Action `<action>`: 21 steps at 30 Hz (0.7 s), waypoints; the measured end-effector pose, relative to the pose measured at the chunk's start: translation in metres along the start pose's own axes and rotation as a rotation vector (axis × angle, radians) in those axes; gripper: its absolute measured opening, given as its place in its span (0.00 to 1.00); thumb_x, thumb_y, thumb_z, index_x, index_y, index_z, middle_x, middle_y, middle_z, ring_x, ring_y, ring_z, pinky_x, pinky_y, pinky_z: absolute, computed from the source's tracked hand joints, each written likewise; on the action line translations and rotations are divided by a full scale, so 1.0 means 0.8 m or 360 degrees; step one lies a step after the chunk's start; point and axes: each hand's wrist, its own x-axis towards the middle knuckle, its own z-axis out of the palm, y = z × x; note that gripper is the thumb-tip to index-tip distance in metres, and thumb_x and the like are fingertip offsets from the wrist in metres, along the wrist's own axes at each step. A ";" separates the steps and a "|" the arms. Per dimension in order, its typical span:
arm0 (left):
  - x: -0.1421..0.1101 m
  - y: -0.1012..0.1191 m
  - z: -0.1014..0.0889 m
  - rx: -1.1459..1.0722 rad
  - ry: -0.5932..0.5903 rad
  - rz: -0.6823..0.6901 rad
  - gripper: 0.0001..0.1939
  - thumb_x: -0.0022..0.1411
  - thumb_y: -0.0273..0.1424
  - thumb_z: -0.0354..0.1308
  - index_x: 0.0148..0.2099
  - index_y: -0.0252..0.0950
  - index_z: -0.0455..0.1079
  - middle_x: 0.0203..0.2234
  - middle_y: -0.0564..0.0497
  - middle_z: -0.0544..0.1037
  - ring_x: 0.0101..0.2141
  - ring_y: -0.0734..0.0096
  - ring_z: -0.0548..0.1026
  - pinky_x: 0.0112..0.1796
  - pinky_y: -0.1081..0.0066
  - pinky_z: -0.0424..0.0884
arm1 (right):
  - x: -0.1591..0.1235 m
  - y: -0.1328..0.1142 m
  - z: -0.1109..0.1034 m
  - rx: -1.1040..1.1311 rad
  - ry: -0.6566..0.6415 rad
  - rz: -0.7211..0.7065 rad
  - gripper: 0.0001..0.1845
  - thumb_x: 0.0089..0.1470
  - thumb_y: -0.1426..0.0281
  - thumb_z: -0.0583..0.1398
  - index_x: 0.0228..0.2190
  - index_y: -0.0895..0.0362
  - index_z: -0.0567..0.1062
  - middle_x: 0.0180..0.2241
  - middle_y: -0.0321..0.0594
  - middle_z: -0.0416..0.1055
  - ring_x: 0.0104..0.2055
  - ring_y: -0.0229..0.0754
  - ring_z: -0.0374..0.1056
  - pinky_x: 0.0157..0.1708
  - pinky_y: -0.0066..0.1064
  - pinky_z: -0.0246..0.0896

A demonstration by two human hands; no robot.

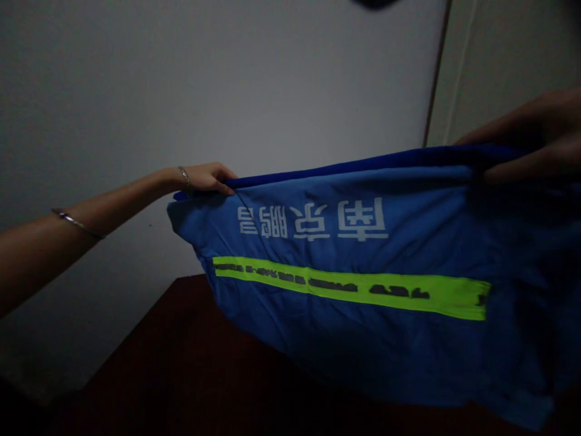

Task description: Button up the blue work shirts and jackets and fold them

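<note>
A blue work jacket (281, 309) with a yellow-green strip and upside-down white characters hangs stretched between my hands. Its exact cut is hard to make out, as it is folded over along the top edge and dark on the right. My left hand (209, 177), with a chain bracelet at the wrist and a bangle up the forearm, pinches the upper left part of the cloth. At the right edge of the view my right hand (544, 136) grips the upper right part, thumb in front. The right fingertips lie partly behind the cloth and in shadow.
Below the jacket is a dark reddish-brown surface (149, 357), its corner close to the wall. A pale wall (290, 79) stands behind. On the right a lighter panel (499, 66) meets it along a dark edge. A dark object (374, 3) shows at the top.
</note>
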 end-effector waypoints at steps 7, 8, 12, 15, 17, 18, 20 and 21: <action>-0.031 0.002 0.010 0.0240 -0.0182 -0.0179 0.17 0.53 0.35 0.48 0.39 0.28 0.68 0.26 0.54 0.70 0.37 0.67 0.66 0.43 0.63 0.61 | 0.081 -0.077 0.111 0.0197 -0.0430 -0.0808 0.32 0.48 0.68 0.39 0.34 0.87 0.68 0.36 0.57 0.69 0.30 0.30 0.66 0.23 0.23 0.51; -0.035 -0.007 0.009 0.0285 -0.0168 -0.0214 0.17 0.54 0.34 0.47 0.40 0.28 0.67 0.27 0.54 0.70 0.37 0.67 0.66 0.43 0.64 0.61 | 0.095 -0.092 0.127 0.0203 -0.0385 -0.0886 0.31 0.49 0.69 0.39 0.35 0.87 0.67 0.36 0.56 0.69 0.31 0.30 0.66 0.24 0.23 0.51; -0.066 -0.056 -0.017 0.0532 0.0039 -0.0378 0.15 0.54 0.30 0.46 0.42 0.30 0.66 0.30 0.51 0.71 0.36 0.67 0.67 0.40 0.70 0.62 | 0.136 -0.152 0.157 0.0135 0.0038 -0.1076 0.19 0.49 0.72 0.54 0.41 0.70 0.72 0.39 0.48 0.71 0.35 0.38 0.68 0.32 0.25 0.58; -0.100 -0.087 -0.037 0.0706 0.0106 -0.0440 0.15 0.54 0.28 0.47 0.44 0.30 0.65 0.31 0.48 0.71 0.33 0.69 0.67 0.36 0.72 0.62 | 0.143 -0.189 0.164 0.0083 0.0297 -0.1148 0.21 0.44 0.72 0.58 0.44 0.60 0.71 0.40 0.44 0.71 0.39 0.45 0.67 0.34 0.30 0.60; -0.126 -0.095 -0.035 0.0789 0.0043 -0.0446 0.15 0.56 0.27 0.46 0.46 0.28 0.64 0.32 0.47 0.72 0.31 0.71 0.66 0.35 0.73 0.62 | 0.135 -0.205 0.179 0.0022 0.0350 -0.1184 0.22 0.46 0.71 0.56 0.46 0.57 0.68 0.39 0.42 0.71 0.38 0.45 0.66 0.33 0.30 0.59; -0.141 -0.096 -0.027 0.0818 -0.0027 -0.0451 0.15 0.56 0.26 0.46 0.46 0.28 0.63 0.31 0.47 0.72 0.30 0.72 0.65 0.34 0.73 0.62 | 0.127 -0.209 0.192 -0.0012 0.0336 -0.1225 0.22 0.47 0.70 0.55 0.46 0.57 0.67 0.38 0.42 0.71 0.37 0.44 0.66 0.32 0.30 0.58; -0.174 -0.088 0.007 0.0848 -0.0241 -0.0478 0.15 0.55 0.27 0.47 0.45 0.30 0.64 0.31 0.46 0.72 0.30 0.71 0.67 0.33 0.72 0.62 | 0.103 -0.211 0.230 -0.0068 0.0233 -0.1362 0.21 0.47 0.71 0.54 0.46 0.56 0.66 0.37 0.41 0.71 0.35 0.42 0.66 0.30 0.29 0.56; -0.193 -0.081 0.031 0.0831 -0.0360 -0.0508 0.15 0.54 0.26 0.48 0.46 0.32 0.64 0.32 0.46 0.73 0.30 0.70 0.68 0.32 0.73 0.62 | 0.086 -0.209 0.255 -0.0072 0.0146 -0.1455 0.22 0.47 0.73 0.53 0.46 0.56 0.66 0.38 0.42 0.71 0.35 0.41 0.66 0.30 0.29 0.56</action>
